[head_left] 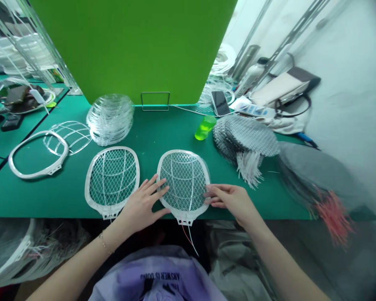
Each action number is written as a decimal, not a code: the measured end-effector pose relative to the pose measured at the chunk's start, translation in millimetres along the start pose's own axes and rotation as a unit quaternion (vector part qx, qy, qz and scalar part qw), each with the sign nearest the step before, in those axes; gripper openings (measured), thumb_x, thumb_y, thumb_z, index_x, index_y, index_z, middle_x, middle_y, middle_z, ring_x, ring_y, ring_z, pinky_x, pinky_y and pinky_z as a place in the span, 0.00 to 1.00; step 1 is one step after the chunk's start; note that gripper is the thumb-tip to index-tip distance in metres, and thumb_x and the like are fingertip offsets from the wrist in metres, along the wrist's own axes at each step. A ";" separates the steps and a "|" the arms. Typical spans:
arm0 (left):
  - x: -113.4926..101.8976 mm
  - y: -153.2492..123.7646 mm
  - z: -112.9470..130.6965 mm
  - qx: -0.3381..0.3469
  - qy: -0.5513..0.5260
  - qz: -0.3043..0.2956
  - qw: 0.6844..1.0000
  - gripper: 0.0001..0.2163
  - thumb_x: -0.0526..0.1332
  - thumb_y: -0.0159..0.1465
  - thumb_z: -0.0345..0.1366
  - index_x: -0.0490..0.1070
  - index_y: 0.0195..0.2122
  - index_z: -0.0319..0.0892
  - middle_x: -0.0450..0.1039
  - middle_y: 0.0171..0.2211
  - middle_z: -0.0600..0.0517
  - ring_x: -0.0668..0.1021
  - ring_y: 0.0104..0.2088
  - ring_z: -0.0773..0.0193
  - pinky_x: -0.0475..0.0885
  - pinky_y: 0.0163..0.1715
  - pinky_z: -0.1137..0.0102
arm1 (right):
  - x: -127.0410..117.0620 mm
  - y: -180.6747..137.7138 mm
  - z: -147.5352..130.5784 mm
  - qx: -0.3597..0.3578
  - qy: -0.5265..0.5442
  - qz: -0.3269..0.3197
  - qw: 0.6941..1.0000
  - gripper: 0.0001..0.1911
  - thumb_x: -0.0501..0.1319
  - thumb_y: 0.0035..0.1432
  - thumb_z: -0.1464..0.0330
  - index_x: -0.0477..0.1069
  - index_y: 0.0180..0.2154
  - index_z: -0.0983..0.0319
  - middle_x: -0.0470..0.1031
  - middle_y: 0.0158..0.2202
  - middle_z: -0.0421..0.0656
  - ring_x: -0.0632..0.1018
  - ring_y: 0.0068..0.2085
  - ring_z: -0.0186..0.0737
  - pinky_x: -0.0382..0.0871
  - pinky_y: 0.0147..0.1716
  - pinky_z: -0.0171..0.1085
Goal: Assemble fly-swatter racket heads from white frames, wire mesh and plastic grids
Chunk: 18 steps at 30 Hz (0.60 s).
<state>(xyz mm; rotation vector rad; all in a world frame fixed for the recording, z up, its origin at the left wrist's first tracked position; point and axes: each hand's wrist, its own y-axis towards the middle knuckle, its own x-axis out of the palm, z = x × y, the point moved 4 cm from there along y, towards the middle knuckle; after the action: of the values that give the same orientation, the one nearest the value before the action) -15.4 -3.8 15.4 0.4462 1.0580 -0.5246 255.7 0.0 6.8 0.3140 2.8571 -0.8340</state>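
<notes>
A white oval racket frame with metal mesh (184,179) lies at the near edge of the green table (163,129), red and white wires hanging from its neck. My left hand (142,205) rests flat on its left rim, fingers spread. My right hand (230,198) touches its right rim with the fingertips. A second mesh-filled frame (112,179) lies just to the left, beside my left hand.
A stack of clear plastic grids (111,118) stands behind; an empty white frame (37,154) and a loose grid (71,136) lie left. Piled mesh sheets (246,140) sit right, more with red wires (313,184) beyond. A green bottle (205,127), a phone (220,103) and a green board (138,46) are at the back.
</notes>
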 end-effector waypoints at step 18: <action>2.4 0.8 6.5 0.061 -0.005 -0.015 0.998 0.22 0.58 0.71 0.42 0.62 0.66 0.50 0.59 0.68 0.48 0.58 0.70 0.51 0.59 0.66 0.47 | 9.5 -19.5 9.0 -0.434 -0.365 0.059 0.821 0.21 0.57 0.66 0.55 0.72 0.56 0.56 0.75 0.58 0.48 0.71 0.62 0.52 0.56 0.65 0.61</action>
<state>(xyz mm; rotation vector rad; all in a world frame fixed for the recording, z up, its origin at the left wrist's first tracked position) -9.5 -7.4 16.0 0.5344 1.0273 -0.6201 242.6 -19.5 7.4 0.0201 2.1294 0.3698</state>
